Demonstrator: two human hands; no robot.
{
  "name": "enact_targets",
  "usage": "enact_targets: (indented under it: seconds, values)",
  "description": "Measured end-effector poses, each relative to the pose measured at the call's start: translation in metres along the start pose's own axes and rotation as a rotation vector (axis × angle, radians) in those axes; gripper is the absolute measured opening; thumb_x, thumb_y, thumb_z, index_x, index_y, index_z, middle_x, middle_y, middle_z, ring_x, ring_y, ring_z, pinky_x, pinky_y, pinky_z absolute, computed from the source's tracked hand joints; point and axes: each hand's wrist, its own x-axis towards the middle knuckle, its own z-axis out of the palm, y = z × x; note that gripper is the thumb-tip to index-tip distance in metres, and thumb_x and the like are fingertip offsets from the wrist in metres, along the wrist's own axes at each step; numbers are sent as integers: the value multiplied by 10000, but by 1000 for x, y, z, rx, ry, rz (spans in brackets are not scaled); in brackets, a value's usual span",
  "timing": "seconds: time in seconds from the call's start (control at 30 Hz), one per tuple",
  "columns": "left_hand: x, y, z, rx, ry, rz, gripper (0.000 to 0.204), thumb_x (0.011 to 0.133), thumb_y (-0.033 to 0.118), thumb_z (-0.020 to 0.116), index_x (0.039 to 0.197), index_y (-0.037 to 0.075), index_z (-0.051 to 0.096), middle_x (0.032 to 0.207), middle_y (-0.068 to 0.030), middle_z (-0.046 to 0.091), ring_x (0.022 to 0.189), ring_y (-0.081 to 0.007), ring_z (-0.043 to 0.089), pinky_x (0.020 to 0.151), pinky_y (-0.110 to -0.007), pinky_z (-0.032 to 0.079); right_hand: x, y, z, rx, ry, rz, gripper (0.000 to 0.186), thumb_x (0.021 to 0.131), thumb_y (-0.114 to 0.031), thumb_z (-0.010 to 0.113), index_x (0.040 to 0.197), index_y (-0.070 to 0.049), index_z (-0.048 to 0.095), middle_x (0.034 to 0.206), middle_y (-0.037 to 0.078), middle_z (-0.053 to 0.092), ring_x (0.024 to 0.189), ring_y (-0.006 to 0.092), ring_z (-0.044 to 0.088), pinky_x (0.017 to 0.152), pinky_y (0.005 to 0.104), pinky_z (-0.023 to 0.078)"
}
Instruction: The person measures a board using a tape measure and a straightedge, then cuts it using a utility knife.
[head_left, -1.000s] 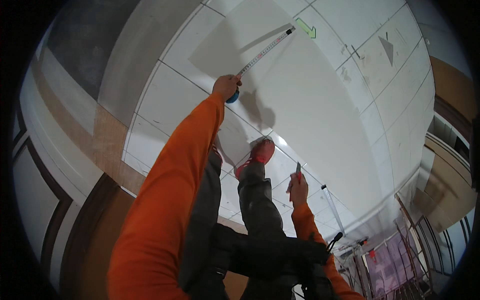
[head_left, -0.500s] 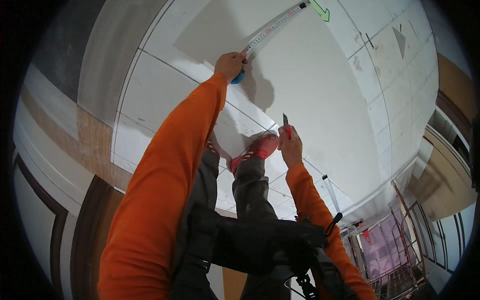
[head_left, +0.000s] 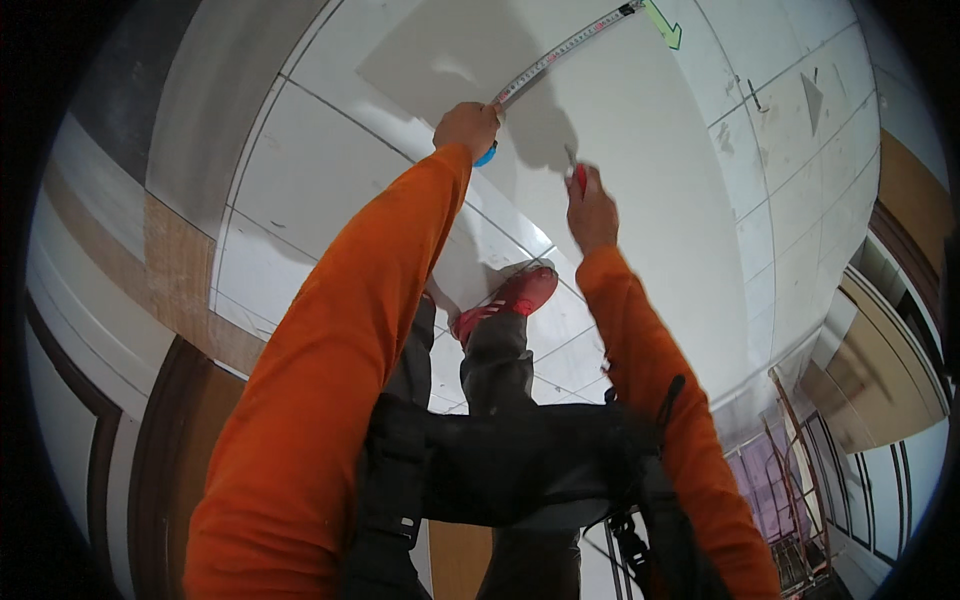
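Note:
My left hand [head_left: 465, 127] grips a blue tape measure case, whose blade [head_left: 566, 46] runs out up and to the right across the white tiled floor [head_left: 330, 180]. The blade's tip lies beside a green arrow mark [head_left: 663, 24]. My right hand [head_left: 590, 205] holds a red-handled marking tool [head_left: 576, 172], tip pointing at the floor just right of the tape case. Both arms wear orange sleeves. My red shoe [head_left: 505, 300] stands on the tiles below the hands.
A black harness [head_left: 500, 470] hangs at my waist. Brown wood panelling [head_left: 170, 270] borders the tiles on the left. A metal frame or cart [head_left: 790, 500] stands at lower right near glazed doors. Small dark marks dot the tiles at upper right.
My right hand has risen from beside my knee toward the tape case, bringing the red tool with it. The left hand and tape stay extended; the view has shifted slightly.

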Motion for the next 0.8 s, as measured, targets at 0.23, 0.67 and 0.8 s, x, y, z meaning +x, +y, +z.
enact_targets:
  seconds: [0.23, 0.67, 0.8]
  values:
    - [-14, 30, 6, 206, 45, -115, 484, 999, 470, 414, 1015, 84, 705, 1017, -145, 712, 981, -351, 673, 845, -446, 531, 95, -23, -34, -261, 49, -309, 332, 1019, -339, 439, 1166, -54, 527, 1025, 207, 669, 951, 415, 646, 823, 514, 504]
    - [-30, 32, 20, 158, 186, -97, 431, 1017, 421, 398, 1030, 103, 690, 995, -145, 710, 968, -359, 668, 858, -474, 516, 139, -38, -39, -376, 26, -305, 278, 1022, -314, 428, 1210, -113, 472, 971, 165, 694, 911, 379, 670, 779, 507, 517]
    - [-25, 25, 22, 184, 191, -104, 454, 1013, 444, 389, 1075, 102, 681, 1059, -159, 698, 1000, -389, 658, 867, -490, 511, 142, -41, -40, -362, -41, -309, 274, 1026, -328, 412, 1193, -119, 473, 970, 185, 689, 923, 403, 656, 783, 516, 500]
